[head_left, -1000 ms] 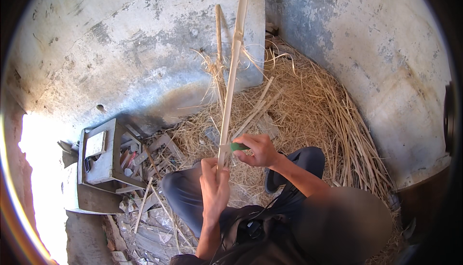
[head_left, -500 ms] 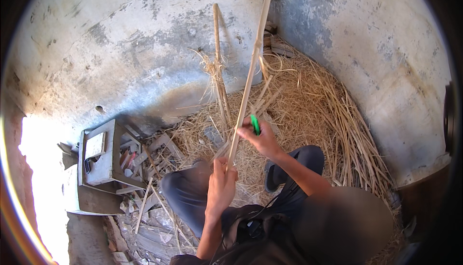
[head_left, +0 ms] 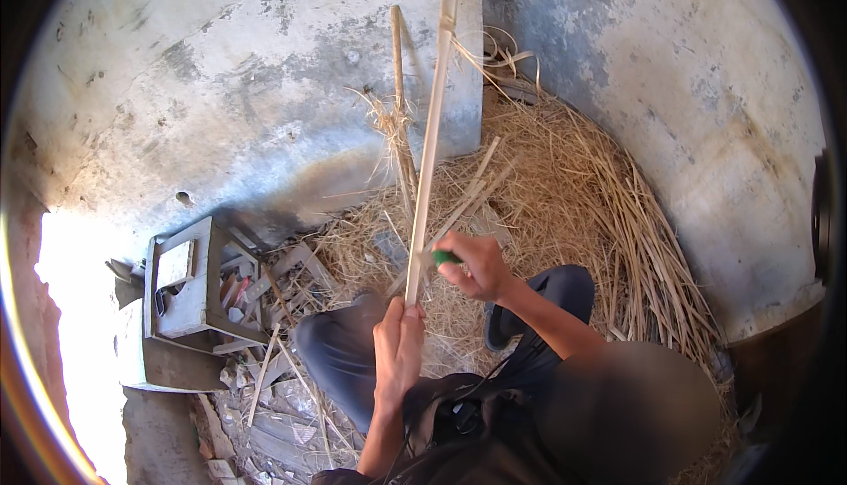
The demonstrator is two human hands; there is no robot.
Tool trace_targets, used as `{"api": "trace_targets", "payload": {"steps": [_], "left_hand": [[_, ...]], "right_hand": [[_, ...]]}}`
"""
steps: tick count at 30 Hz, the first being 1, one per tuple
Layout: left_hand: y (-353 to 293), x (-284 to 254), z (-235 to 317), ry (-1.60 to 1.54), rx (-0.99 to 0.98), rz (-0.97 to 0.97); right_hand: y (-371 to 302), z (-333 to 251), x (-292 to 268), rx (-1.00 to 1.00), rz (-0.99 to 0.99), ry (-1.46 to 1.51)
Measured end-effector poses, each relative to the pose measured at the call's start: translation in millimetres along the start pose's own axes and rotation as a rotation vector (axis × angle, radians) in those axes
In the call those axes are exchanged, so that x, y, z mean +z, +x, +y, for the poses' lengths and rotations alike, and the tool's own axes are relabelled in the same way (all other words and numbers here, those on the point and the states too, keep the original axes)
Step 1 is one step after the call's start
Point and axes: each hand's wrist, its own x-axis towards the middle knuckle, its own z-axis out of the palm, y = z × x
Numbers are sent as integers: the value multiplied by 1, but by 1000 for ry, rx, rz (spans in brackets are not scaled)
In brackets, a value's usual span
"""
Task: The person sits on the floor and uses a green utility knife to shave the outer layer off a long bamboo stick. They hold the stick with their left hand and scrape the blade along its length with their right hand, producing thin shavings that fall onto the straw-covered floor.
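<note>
My left hand (head_left: 397, 348) is closed round the lower end of a long pale bamboo strip (head_left: 430, 145), which slants up and away past the top of the view. My right hand (head_left: 481, 271) is closed on a green-handled knife (head_left: 447, 257) beside the strip's lower part. The blade is smeared and points toward the strip; whether it touches cannot be seen. Thin curled shavings (head_left: 512, 60) trail from the strip near its upper knot.
Straw-like shavings (head_left: 565, 167) cover the floor, with long thin strips (head_left: 657, 255) heaped along the right wall. A pole (head_left: 397, 70) leans on the far wall. A worn wooden stool (head_left: 212, 282) lies among scraps at left. My bent knees flank the work.
The bamboo strip has shifted upward and steepened, its tip leaving the view. My right hand has moved slightly down and turned the knife, bringing its handle more level. The curled shavings have moved up.
</note>
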Motion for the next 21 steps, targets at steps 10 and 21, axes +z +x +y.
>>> {"api": "trace_targets", "payload": {"steps": [10, 21], "left_hand": [[7, -1, 8, -133, 24, 9], [8, -7, -1, 103, 98, 70]], "right_hand": [[0, -9, 8, -160, -27, -116], [2, -15, 6, -158, -35, -211]]}}
